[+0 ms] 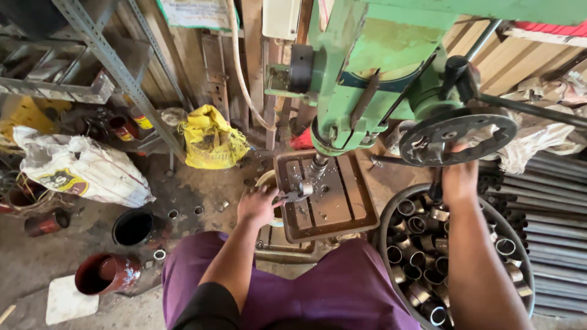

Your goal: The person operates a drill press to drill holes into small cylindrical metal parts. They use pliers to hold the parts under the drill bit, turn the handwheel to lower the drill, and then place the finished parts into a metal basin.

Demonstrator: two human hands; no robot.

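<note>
Drill press in green stands over a slotted brown desk. The left hand lies at the desk's left edge, its grip closed on a small clamp handle that holds a short metal ring directly under the spindle. The ring lies to the right of that hand, its axis upright in line with the spindle. The right hand is raised, its grip clamped on the feed wheel. Below it sits a tub full of cut rings, just beside the desk. Purple-clad knees press close beneath, and pipes lie stacked to the right.
</note>
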